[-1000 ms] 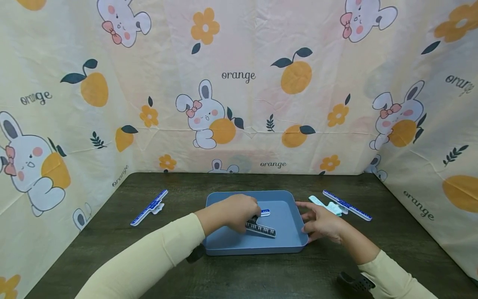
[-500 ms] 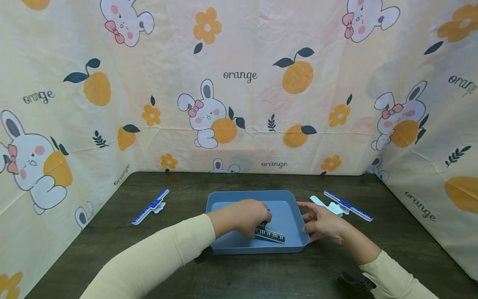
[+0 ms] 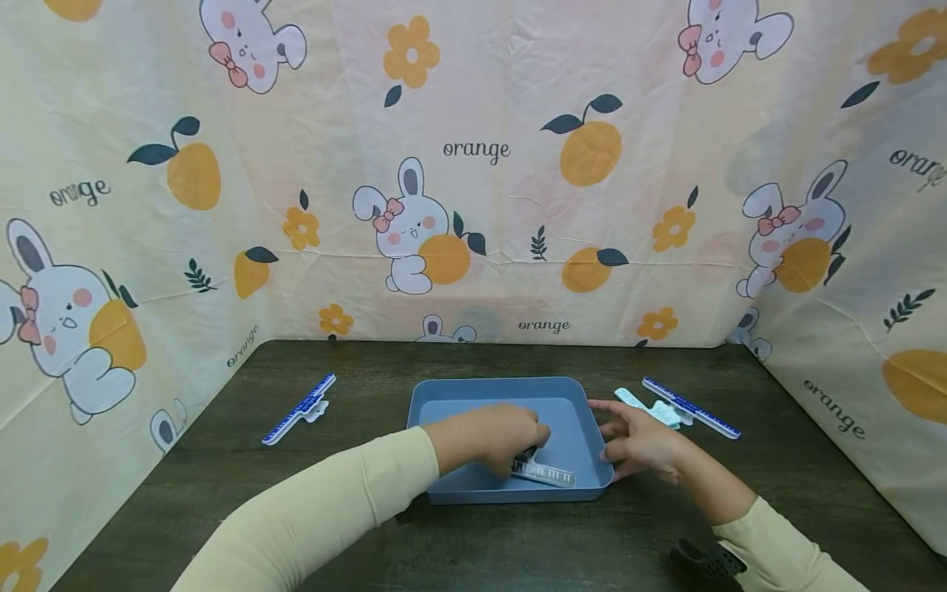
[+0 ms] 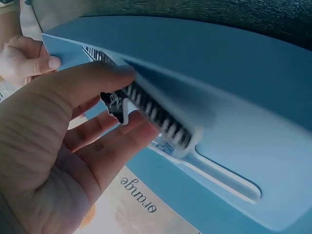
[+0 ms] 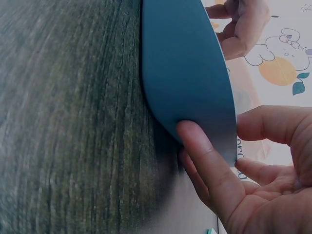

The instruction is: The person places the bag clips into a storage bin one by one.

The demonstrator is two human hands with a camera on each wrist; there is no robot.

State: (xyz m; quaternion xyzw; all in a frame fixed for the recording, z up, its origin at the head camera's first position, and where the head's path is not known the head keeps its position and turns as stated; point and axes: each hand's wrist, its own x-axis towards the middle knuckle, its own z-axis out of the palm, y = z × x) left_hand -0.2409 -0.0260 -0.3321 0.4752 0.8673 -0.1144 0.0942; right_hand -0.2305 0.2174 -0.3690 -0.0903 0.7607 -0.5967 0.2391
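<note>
My left hand grips a piano-key patterned clip low inside the blue tray, near its front right. In the left wrist view the thumb presses on the clip's striped bar, with the other fingers beneath around its black handle. Beyond it lies a second, white-edged clip on the tray bottom; the left hand hides it in the head view. My right hand holds the tray's right wall, thumb at the rim and other fingers on the outer side.
On the dark wooden table, a blue clip lies left of the tray. To the right are a mint-green clip and another blue clip, close together. A printed cloth stands behind and at both sides.
My left hand has moved right and slightly nearer within the tray, carrying the piano-key clip along. The blue clip in the tray has become hidden behind it. My right hand has stayed in place.
</note>
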